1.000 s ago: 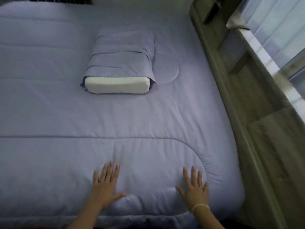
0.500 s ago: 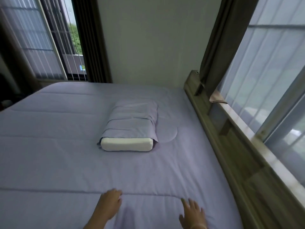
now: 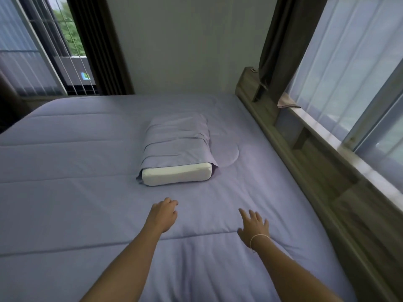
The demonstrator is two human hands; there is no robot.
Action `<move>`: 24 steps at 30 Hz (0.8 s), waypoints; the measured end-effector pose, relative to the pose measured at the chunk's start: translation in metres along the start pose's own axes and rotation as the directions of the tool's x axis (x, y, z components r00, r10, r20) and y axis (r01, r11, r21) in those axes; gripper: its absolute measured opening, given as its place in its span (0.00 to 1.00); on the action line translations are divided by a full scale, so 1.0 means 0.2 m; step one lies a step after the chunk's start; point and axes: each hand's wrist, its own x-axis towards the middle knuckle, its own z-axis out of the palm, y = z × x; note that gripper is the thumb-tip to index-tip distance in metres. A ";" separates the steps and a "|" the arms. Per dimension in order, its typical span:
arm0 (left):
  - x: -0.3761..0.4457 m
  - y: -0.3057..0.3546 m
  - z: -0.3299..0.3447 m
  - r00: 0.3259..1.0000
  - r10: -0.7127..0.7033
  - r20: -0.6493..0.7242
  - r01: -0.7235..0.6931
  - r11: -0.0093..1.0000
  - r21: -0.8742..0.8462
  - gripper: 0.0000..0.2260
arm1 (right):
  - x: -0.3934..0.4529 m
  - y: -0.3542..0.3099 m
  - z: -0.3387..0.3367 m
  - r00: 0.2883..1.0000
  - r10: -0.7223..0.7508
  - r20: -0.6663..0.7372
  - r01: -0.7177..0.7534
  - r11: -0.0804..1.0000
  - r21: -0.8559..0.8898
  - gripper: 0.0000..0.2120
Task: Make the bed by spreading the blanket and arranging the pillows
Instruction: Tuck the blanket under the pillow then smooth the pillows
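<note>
Blanket spread flat over bed, few creases near foot. Pillow lies mid-bed, half out of cover, likely next target. Left hand reaches toward it, fingers loosely curled, empty. Right hand fingers spread above blanket.

Both arms now stretched much further over the blanket: a second ago the hands lay flat, fingers spread, near its near edge; now they're past the stitched seam, close to the pillow. Left hand went from flat and spread to loosely curled, knuckles up; can't tell if it touches the fabric. Right hand keeps fingers extended, now further up the bed. Head view lifted: wall, windows and curtain now in frame, forearms visible at length.
</note>
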 end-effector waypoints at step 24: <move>1.12 -0.56 0.06 0.945 -0.295 0.142 0.278 0.952 0.132 0.51 | 1.38 -0.72 -0.24 0.950 -0.295 0.103 0.295 0.955 0.012 0.52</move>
